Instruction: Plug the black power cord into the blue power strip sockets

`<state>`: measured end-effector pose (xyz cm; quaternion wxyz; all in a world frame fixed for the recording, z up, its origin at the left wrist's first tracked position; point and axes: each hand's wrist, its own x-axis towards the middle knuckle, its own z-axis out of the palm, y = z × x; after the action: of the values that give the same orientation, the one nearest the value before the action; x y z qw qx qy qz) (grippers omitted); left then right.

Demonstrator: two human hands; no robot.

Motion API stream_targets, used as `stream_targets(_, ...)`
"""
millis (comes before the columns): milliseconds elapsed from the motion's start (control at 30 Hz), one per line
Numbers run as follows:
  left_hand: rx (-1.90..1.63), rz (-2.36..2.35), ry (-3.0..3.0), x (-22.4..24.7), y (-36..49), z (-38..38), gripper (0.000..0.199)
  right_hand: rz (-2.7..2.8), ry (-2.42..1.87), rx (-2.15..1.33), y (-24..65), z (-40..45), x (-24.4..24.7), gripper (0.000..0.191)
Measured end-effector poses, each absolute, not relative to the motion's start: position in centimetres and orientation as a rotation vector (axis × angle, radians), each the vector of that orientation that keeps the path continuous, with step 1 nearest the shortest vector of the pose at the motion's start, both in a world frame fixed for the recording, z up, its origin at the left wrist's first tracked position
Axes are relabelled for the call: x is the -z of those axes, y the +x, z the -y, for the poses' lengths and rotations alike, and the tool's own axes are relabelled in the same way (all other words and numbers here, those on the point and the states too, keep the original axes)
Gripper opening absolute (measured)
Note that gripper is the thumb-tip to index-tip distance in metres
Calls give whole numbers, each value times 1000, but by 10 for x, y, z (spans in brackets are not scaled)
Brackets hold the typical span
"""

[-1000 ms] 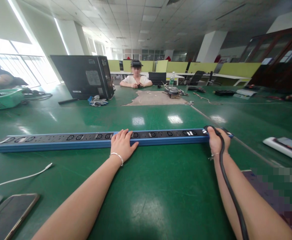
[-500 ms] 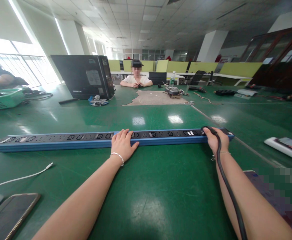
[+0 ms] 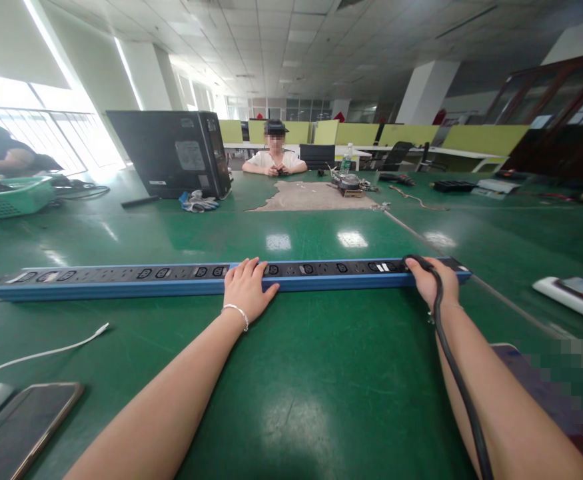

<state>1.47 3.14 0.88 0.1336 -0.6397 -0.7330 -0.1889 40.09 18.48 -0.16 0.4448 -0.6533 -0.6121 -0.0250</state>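
Observation:
A long blue power strip (image 3: 316, 281) with a black face and many sockets lies across the green table. My left hand (image 3: 244, 287) lies over its middle, fingers reaching across to the far edge and thumb against the near side, gripping it. Near the strip's right end, my right hand (image 3: 435, 283) is closed on the black plug (image 3: 412, 261) of a power cord (image 3: 454, 370). The plug is at the socket face; how deep it sits is hidden by my fingers. The cord runs back over my right forearm.
At the near left are a phone (image 3: 26, 427) and a white cable (image 3: 46, 358). A white device (image 3: 571, 300) lies at right. Farther back stand a black computer case (image 3: 166, 153), gloves (image 3: 198, 201) and a green basket (image 3: 16, 200). A person (image 3: 275, 157) sits opposite.
The view has shifted very slightly, so everything appears a little further right. Both hands keep their places on the power strip and the plug.

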Motion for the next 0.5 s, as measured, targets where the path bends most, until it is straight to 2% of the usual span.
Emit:
stream_targets(133, 543, 2129, -1853, -9, 15, -31, 54, 1416, -1719, 29, 394, -179, 1, 38)
stream_targets(500, 534, 2133, -1849, -9, 16, -31, 54, 1406, -1661, -17, 389, -171, 3, 37)
